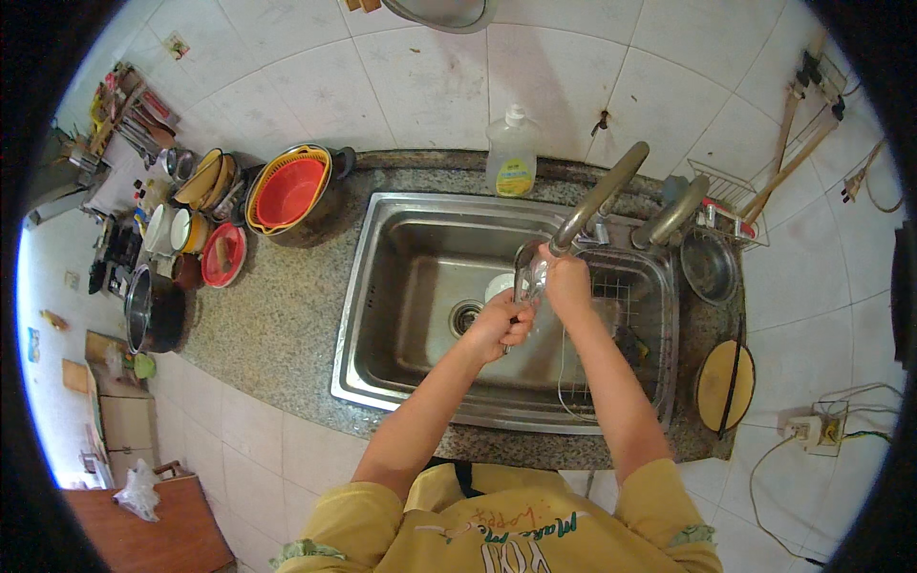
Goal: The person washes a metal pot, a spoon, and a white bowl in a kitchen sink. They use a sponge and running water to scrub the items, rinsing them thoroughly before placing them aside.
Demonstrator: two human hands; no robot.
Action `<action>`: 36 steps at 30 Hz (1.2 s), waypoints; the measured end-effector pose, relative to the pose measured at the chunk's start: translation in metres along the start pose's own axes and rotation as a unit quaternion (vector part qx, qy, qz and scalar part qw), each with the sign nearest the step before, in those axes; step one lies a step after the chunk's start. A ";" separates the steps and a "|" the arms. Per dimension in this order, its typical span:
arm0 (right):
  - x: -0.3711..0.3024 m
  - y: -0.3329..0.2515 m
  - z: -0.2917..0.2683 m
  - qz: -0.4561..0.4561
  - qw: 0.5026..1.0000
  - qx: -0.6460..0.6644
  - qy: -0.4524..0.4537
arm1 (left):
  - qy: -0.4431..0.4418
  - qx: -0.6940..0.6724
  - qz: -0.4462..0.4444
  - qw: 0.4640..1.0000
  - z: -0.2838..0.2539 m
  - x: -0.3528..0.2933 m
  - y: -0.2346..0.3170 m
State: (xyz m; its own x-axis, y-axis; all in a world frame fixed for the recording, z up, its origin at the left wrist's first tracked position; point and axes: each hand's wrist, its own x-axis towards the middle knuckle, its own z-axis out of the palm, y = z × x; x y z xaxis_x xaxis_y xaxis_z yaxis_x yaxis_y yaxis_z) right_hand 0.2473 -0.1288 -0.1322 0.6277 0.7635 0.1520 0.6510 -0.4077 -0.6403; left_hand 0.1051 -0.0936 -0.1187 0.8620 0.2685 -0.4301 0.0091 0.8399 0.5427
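Note:
Over the sink (392, 277), my left hand (501, 327) is closed round the handle of a shiny metal ladle-like utensil (524, 270). Its rounded head points up, under the mouth of the curved faucet (604, 196). My right hand (567, 284) is closed at the head's right side, just below the spout; its fingertips are partly hidden. Water seems to run over the head and my right fingers. A white dish (498, 285) lies in the basin behind my left hand, partly covered. The drain (465, 317) is to the left of that hand.
A wire rack (611, 286) sits in the sink's right side. A soap bottle (513, 153) stands behind the sink. On the left counter are a pot with a red basket (288, 191), a red plate (224, 272) and a dark pot (155, 310). A metal bowl (709, 265) is at right.

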 end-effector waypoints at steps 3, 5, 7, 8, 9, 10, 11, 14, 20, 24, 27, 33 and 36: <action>0.002 0.002 0.002 0.100 0.989 0.106 -0.012 | 0.019 -0.003 0.019 1.000 0.001 0.003 0.001; 0.006 0.004 0.004 0.114 0.975 0.186 -0.035 | 0.033 0.034 0.017 0.999 0.004 0.003 0.000; 0.010 0.001 0.002 0.069 0.966 0.247 -0.046 | 0.040 0.090 0.003 0.995 0.006 0.001 -0.002; 0.011 -0.001 0.000 0.048 0.959 0.276 -0.050 | 0.033 0.081 -0.008 0.996 0.007 0.000 -0.002; 0.012 -0.002 -0.003 0.015 0.961 0.262 -0.089 | 0.026 0.072 -0.018 0.997 0.007 -0.002 -0.001; 0.013 -0.005 -0.008 -0.017 0.960 0.248 -0.128 | 0.019 0.063 -0.029 0.997 0.008 -0.002 -0.001; 0.012 -0.009 -0.014 -0.053 0.956 0.233 -0.168 | 0.027 0.070 -0.025 0.997 0.007 -0.001 -0.002; 0.011 -0.018 -0.021 -0.021 0.975 0.154 -0.158 | 0.046 0.091 -0.008 0.995 0.003 0.006 -0.005; 0.011 -0.015 -0.019 -0.066 0.981 0.147 -0.112 | 0.017 0.060 -0.039 0.997 -0.004 0.004 0.002; 0.004 -0.014 -0.009 -0.074 0.978 0.192 -0.023 | 0.004 0.047 -0.018 0.999 -0.018 0.012 -0.004; -0.006 -0.012 0.001 0.042 0.951 0.303 0.053 | 0.012 0.080 0.004 0.997 -0.011 0.011 -0.002; -0.029 -0.035 0.005 0.295 0.800 0.513 -0.098 | 0.052 0.049 0.028 0.997 -0.003 0.013 -0.006; -0.021 -0.013 0.013 0.263 0.783 0.531 -0.185 | 0.063 0.070 0.041 0.995 -0.002 0.011 -0.008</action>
State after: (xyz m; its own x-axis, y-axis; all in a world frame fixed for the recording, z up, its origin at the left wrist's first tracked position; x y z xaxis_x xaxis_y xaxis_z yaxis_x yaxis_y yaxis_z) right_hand 0.2201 -0.1327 -0.1366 0.3942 0.8030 -0.4470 -0.5036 -0.2181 -0.8360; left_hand 0.1137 -0.0962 -0.1289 0.7923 0.3971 -0.4631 0.0198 0.7420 0.6701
